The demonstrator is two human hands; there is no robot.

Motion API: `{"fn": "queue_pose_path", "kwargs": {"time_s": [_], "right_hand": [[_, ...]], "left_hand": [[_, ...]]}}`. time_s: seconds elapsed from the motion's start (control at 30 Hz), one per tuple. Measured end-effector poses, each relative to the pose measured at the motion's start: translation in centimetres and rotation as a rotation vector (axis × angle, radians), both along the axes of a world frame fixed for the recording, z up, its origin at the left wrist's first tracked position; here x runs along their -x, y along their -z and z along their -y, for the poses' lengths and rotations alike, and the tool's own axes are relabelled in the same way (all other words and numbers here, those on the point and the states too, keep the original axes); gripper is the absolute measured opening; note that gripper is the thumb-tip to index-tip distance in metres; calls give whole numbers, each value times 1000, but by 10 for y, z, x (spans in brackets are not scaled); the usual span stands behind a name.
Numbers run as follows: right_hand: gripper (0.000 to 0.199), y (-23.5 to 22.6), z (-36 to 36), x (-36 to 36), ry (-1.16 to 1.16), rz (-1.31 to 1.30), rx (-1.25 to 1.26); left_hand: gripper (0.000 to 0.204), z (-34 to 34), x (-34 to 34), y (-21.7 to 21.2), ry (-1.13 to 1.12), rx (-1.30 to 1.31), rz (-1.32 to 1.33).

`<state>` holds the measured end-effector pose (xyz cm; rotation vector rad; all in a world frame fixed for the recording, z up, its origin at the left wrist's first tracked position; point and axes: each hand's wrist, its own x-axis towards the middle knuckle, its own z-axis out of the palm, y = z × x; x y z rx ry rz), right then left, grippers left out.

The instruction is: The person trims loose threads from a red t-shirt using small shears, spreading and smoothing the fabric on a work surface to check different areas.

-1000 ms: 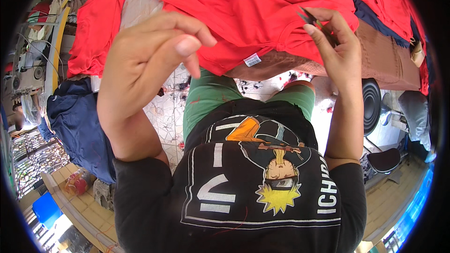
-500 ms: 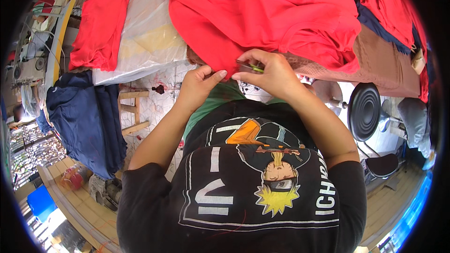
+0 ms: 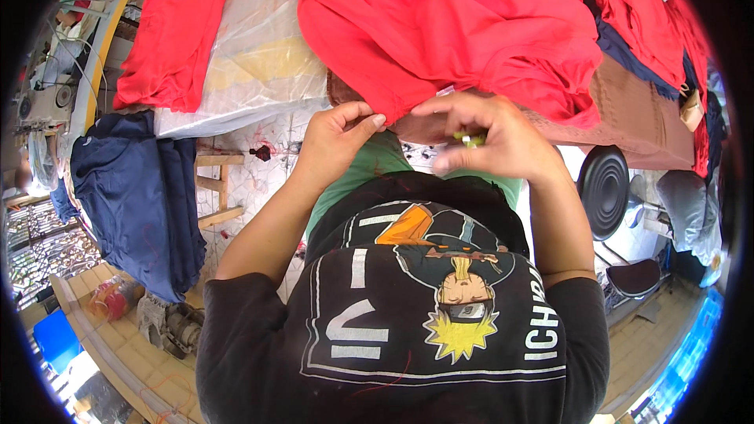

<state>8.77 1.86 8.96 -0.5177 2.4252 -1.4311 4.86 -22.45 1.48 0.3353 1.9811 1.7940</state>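
The red garment (image 3: 455,31), soft and creased, fills the upper centre of the frame, over a table with a brown cloth (image 3: 636,110) at upper right and clear plastic sheet (image 3: 251,63) at upper left. Navy fabric (image 3: 133,196) hangs at left above a tiled floor. We see the left hand (image 3: 334,141) pinching the red hem, and the right hand (image 3: 487,137) has its fingers closed on a small yellow-green tool (image 3: 471,138).

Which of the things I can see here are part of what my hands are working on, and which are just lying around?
In hand:
- red garment, its lower edge pinched by the left hand
- small yellow-green tool held in the right hand

Lying about:
- navy cloth on the left
- clear plastic sheet
- brown cloth
- black round stool
- wooden stool
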Motion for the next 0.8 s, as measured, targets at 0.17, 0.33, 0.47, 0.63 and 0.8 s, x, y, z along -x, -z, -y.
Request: {"fn": "queue_pose_path", "kwargs": {"time_s": [0.17,0.33,0.47,0.63,0.8], "right_hand": [[26,23,22,12,317,-37,-26],[23,24,27,21,234,372,447],[44,-5,-8,9,-187,325,424],[48,-52,-41,-17,-460,164,228],[30,-127,-26,-77,-1394,-72,445]], "left_hand": [[19,-6,-4,-3,-12,-13,-41],[21,-5,-5,-1,1,99,-174],[30,1,5,-22,192,514,-137],[31,63,39,-192,626,130,-746],[34,46,18,-292,806,-49,-1167]]}}
